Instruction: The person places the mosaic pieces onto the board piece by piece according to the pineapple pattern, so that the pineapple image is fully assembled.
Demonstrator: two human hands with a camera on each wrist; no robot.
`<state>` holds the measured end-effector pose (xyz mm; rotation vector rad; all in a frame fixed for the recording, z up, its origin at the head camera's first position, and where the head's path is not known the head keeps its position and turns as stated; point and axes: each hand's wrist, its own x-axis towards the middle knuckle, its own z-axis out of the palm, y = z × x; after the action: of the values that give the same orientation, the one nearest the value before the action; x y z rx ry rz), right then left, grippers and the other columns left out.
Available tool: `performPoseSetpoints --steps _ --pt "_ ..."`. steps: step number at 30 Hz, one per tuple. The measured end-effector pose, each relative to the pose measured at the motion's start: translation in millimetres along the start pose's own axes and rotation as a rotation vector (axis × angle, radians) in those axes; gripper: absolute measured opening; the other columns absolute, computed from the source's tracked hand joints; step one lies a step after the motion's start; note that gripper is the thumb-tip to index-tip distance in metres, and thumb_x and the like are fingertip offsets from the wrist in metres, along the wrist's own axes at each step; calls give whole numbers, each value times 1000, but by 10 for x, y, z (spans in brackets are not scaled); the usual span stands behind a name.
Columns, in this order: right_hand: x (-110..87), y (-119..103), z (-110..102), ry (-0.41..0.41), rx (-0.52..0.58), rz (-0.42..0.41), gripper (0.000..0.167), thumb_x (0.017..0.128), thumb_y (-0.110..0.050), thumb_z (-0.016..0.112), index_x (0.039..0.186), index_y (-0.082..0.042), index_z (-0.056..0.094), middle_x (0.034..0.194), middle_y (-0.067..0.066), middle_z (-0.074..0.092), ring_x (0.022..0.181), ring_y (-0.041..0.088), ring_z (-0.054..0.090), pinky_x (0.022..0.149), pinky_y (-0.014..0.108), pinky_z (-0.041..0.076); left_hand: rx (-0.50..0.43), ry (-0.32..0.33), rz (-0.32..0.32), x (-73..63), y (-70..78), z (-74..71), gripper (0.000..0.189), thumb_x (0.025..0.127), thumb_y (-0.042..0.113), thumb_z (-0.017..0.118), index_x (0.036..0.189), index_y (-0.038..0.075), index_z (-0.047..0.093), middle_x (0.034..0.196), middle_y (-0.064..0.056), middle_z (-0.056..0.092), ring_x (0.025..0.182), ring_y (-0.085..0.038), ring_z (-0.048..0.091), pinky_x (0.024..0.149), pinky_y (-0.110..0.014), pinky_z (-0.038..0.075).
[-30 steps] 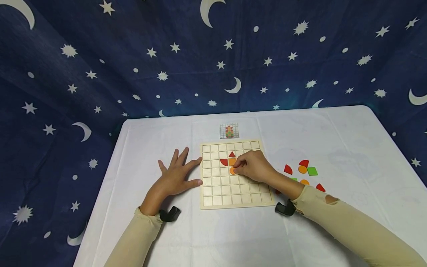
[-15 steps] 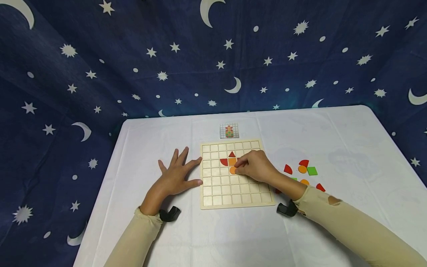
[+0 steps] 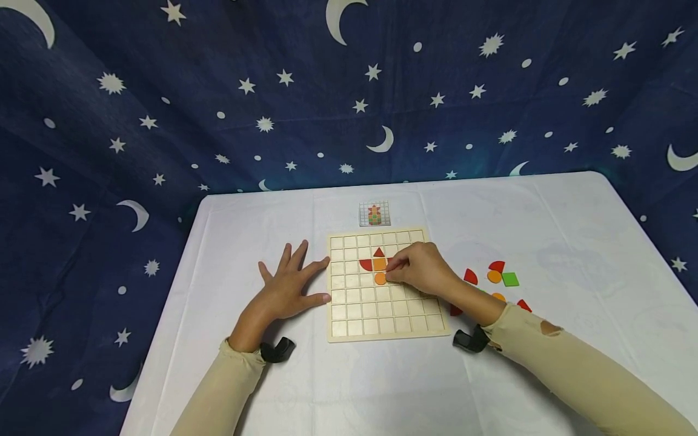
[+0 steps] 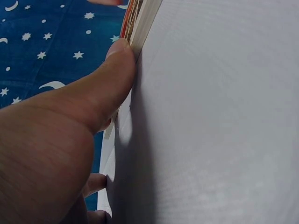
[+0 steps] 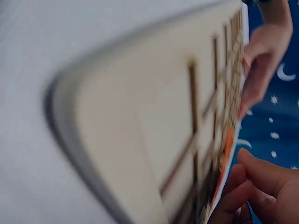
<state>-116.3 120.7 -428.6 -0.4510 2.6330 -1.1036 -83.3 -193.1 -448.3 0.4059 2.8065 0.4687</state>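
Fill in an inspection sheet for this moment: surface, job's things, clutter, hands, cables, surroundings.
Surface: table under white cloth.
Job's things: wooden grid board holding red triangle, orange square, red quarter piece, orange round piece.
Clutter: loose coloured pieces right of board; small pattern card behind it.
Hands: left hand flat, fingertips against board edge; right hand pinching at orange round piece.
Cables: nothing seen.
Surroundings: blue star-and-moon cloth.

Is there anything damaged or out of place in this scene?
Yes: the right sleeve has a small hole near the wrist, where skin shows through. The wooden grid board lies straight on the table, and nothing looks spilled.
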Motion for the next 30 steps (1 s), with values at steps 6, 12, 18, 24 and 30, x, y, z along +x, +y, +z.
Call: performPoseSetpoints --steps 6,12,18,24,30 --pt "-35 83 -333 42 -19 58 6 84 -24 85 89 -20 83 79 -6 76 74 16 61 63 30 46 -1 4 3 -20 6 -19 83 84 65 73 156 36 43 173 -15 8 157 -48 -2 101 -91 -5" --pt "-154 260 -690 48 -74 76 11 87 -26 83 96 -21 83 80 -5 75 75 19 60 62 30 46 2 10 10 -7 7 -8 84 84 66 72 156 36 43 173 -15 8 157 -49 -2 100 -91 -4" --pt "-311 534 -942 39 -184 84 20 86 -29 84 103 -19 82 90 -2 75 84 20 61 70 32 49 2 19 12 -12 16 -1 83 83 66 73 155 35 45 172 -16 10 157 -50 0 100 -92 -3" --pt "-438 803 -1038 -23 -278 89 26 82 -29 87 104 -16 81 98 -1 75 88 20 59 77 33 49 -7 19 15 -13 15 -2 83 83 66 73 155 34 45 172 -16 10 157 -50 -1 100 -92 -4" --pt "-549 974 -1029 -77 -308 51 28 78 -28 90 102 -17 81 87 -6 67 81 16 53 70 27 46 -8 18 15 -6 13 -3 84 83 66 73 155 35 44 172 -16 9 157 -49 -2 100 -91 -4"
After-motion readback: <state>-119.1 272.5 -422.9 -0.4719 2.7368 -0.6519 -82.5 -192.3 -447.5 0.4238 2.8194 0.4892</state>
